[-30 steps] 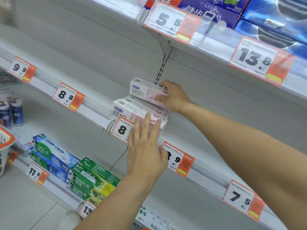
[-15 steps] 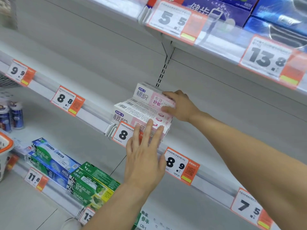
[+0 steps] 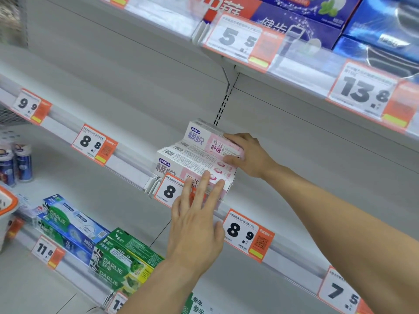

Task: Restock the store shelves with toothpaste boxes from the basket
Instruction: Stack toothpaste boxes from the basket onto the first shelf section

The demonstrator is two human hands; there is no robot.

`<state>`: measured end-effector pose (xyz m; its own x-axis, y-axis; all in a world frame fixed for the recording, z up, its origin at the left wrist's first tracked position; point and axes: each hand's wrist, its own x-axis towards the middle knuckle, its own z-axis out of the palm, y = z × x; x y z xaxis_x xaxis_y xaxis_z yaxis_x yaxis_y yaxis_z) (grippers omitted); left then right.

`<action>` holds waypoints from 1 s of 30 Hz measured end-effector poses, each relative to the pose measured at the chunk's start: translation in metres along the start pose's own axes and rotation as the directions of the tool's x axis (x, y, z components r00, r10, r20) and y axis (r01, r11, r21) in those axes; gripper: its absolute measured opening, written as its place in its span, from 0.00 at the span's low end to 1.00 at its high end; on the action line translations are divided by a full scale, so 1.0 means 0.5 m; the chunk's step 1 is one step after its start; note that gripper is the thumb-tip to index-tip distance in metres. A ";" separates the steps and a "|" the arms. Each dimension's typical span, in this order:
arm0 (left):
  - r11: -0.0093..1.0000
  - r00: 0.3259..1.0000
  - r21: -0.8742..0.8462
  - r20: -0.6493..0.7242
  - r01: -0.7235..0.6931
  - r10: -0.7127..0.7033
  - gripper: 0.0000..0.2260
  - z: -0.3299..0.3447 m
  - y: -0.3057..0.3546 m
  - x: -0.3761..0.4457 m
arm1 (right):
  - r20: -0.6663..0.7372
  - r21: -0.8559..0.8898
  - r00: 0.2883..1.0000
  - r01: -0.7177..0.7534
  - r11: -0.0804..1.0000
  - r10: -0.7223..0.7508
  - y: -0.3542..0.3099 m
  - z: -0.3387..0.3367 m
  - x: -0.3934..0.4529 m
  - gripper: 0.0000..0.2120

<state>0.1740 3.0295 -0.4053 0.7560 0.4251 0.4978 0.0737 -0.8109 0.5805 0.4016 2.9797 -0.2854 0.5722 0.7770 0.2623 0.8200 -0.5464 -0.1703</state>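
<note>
Fingers [image 3: 229, 139] around top box [image 3: 204, 137] (right end)

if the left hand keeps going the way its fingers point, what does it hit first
The left hand points up toward the shelf edge; its fingers look already at the front face of the lower pink-and-white toothpaste box, so that box comes first, though depth is unclear.

Retail shop, toothpaste aisle. Tiered white metal shelves [image 3: 127, 155] fitted with front rails carrying orange-and-white price tags [image 3: 94, 145] marked 9.9, 8.8, 8.9, 7.5, 13.8. Stocked with boxed goods: pink-and-white boxes [image 3: 199, 155] stacked mid-shelf, green Darlie boxes [image 3: 120, 264] below, blue boxes [image 3: 299, 21] above. Basket [image 3: 6, 207] at left edge.
</note>
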 end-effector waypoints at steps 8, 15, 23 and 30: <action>0.999 1.000 -0.035 0.008 0.019 -0.019 0.37 0.005 0.003 0.004 | 0.057 -0.087 0.997 -0.040 0.995 0.045 0.000 -0.003 0.001 0.34; 0.994 1.000 -0.109 0.005 -0.005 0.005 0.38 -0.017 0.016 0.002 | -0.385 0.174 0.922 0.025 0.984 0.045 -0.073 -0.061 -0.131 0.13; 0.934 0.925 -0.352 0.330 -0.068 0.191 0.10 0.009 0.141 -0.064 | -0.049 0.312 0.986 -0.137 0.940 0.160 -0.096 -0.087 -0.597 0.07; 0.942 0.339 -0.108 0.915 -0.318 0.219 0.16 0.184 0.255 -0.280 | 0.392 0.380 0.806 -0.581 0.720 0.444 0.065 0.086 -0.896 0.01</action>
<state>0.1375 2.8297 -0.4605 0.8677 -0.4014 -0.2933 -0.2409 -0.8555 0.4583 0.1725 2.6272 -0.4495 0.8293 0.5062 -0.2365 0.2621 -0.7262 -0.6355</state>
